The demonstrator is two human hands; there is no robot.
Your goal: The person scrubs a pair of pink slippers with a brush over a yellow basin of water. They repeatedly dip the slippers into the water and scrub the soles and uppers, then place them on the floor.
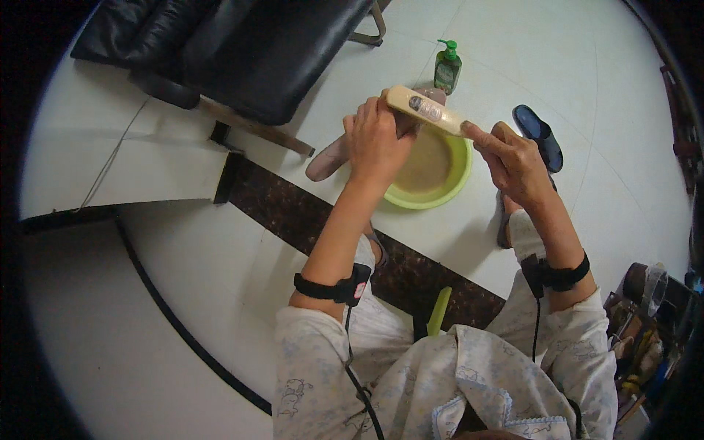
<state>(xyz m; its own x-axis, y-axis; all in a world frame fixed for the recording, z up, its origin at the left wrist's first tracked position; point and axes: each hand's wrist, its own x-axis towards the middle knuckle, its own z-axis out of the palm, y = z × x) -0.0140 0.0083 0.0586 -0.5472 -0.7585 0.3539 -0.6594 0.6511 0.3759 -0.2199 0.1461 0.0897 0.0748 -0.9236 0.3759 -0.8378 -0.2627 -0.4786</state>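
My left hand (377,137) grips a pinkish-grey shoe or slipper (329,159); its middle is hidden behind my fingers. In my right hand (514,159) is the narrow end of a cream-coloured brush (426,109), which bears a printed label. The brush's wide back faces up and lies across the shoe, its bristles out of sight. Below both, a lime-green plastic basin (465,170) on the floor holds cloudy brownish water (426,165). Just beyond the shoe stands a green pump bottle (448,70).
A black leather chair (264,60) occupies the upper left. One dark slipper (538,136) lies right of the basin. A dark marbled strip (297,206) crosses the pale floor (522,55). Cluttered items (641,346) sit at the right, and a green piece (439,312) shows between my legs.
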